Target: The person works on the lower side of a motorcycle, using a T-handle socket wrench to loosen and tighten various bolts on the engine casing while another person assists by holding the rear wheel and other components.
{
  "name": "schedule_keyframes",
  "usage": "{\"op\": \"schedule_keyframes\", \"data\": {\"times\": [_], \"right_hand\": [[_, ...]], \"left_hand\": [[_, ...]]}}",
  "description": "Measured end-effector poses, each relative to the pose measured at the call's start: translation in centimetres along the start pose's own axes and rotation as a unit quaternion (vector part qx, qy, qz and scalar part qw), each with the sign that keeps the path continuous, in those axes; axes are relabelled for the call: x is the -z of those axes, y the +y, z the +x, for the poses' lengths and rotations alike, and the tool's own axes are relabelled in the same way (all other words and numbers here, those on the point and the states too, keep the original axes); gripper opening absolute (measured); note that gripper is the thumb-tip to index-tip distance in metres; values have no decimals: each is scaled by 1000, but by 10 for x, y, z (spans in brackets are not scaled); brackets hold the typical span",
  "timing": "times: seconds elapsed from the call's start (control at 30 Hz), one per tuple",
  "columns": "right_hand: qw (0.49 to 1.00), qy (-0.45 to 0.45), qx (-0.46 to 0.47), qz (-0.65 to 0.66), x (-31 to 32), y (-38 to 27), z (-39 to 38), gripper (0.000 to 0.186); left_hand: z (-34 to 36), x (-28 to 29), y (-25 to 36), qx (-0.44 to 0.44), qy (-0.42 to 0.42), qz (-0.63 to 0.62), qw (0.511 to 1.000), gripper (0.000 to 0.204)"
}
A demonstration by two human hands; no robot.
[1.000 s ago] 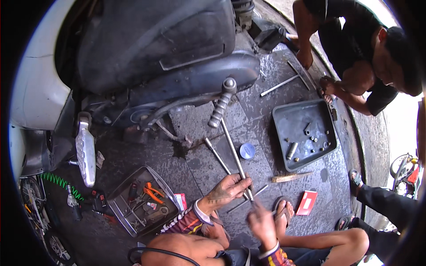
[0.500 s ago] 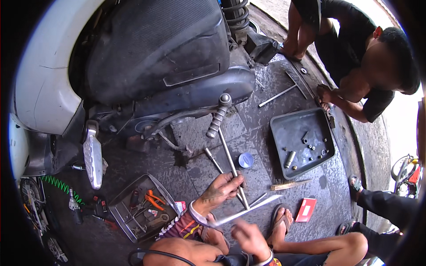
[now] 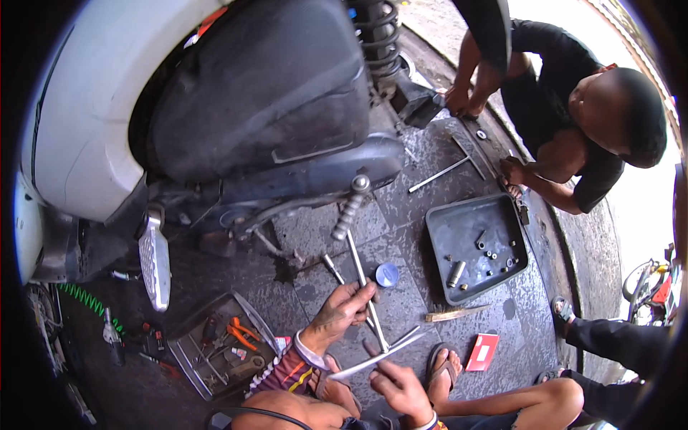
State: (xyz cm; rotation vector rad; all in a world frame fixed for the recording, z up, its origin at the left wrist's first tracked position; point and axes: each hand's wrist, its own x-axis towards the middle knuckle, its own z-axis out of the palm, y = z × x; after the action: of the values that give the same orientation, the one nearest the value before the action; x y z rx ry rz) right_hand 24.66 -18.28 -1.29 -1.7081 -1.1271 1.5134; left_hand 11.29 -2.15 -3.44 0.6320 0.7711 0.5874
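Observation:
My left hand [image 3: 342, 309] is closed round the shaft of a long metal T-handle wrench [image 3: 356, 259]. The wrench's far end disappears behind the ribbed kick-start pedal [image 3: 349, 211] of a scooter [image 3: 265, 93]. Close to my knees, my right hand [image 3: 403, 393] has curled fingers against the crossbar, which is smeared by motion. Beneath the held wrench, a second T-handle wrench [image 3: 332, 266] lies on the floor, partly covered by my left hand. A small round blue-and-white lid or tub [image 3: 387, 275] sits just right of the shaft.
A grey tray [image 3: 432, 240] with sockets and nuts stands at right. Left lies a toolbox tray [image 3: 193, 376] with orange-handled pliers [image 3: 242, 331]. Another T-handle tool [image 3: 438, 176], a wooden stick [image 3: 455, 314] and a red packet [image 3: 481, 352] lie around. A person [image 3: 548, 79] squats at far right.
The wrench's crossbar has turned, and my right hand has come up to it. My left hand stays on the shaft. The whole view has shifted slightly.

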Motion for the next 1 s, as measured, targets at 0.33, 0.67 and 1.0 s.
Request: {"op": "schedule_keyframes", "data": {"times": [0.33, 0.67, 1.0], "right_hand": [[954, 279, 81, 75, -11, -1, 11, 72], [895, 91, 19, 435, -20, -39, 6, 76], [974, 171, 102, -111, -1, -12, -1, 16]], "left_hand": [[14, -11, 1, -25, -18, -14, 999, 30], [-3, -3, -48, 21, -115, 13, 993, 23], [10, 5, -46, -5, -105, 36, 994, 22]]}}
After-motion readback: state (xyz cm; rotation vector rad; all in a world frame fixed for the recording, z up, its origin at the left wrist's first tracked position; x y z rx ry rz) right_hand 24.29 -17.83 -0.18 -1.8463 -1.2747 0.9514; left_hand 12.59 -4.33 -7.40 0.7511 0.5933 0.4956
